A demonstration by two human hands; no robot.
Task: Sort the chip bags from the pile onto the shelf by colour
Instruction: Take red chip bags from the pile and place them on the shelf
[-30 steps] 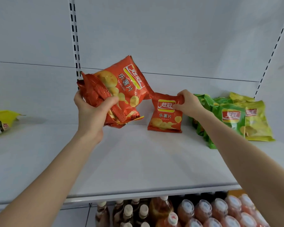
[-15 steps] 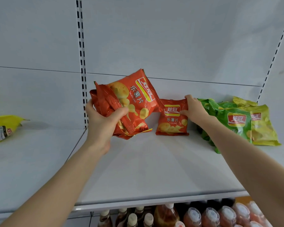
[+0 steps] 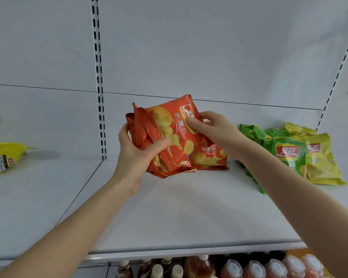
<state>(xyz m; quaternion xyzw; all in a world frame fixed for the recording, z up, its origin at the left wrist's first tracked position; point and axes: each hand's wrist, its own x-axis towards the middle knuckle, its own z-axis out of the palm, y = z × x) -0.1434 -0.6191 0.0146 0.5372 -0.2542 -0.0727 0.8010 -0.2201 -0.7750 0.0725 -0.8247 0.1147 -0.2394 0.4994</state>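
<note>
My left hand (image 3: 138,155) grips a bunch of red chip bags (image 3: 169,133) just above the white shelf (image 3: 169,213). My right hand (image 3: 215,129) pinches the top right of the front bag in that bunch, thumb on its logo. Another red chip bag (image 3: 209,159) stands on the shelf against the back wall, partly hidden behind the held bags and my right wrist. To the right lie green chip bags (image 3: 285,153) and yellow chip bags (image 3: 321,163), leaning on the wall.
A yellow chip bag (image 3: 4,157) lies on the neighbouring shelf section at far left. Slotted uprights (image 3: 99,97) divide the back panel. Below the shelf edge stand rows of bottles (image 3: 249,267).
My right hand let go of the standing red bag and moved left onto the held bunch. My left hand lowered the bunch to the right, in front of that bag.
</note>
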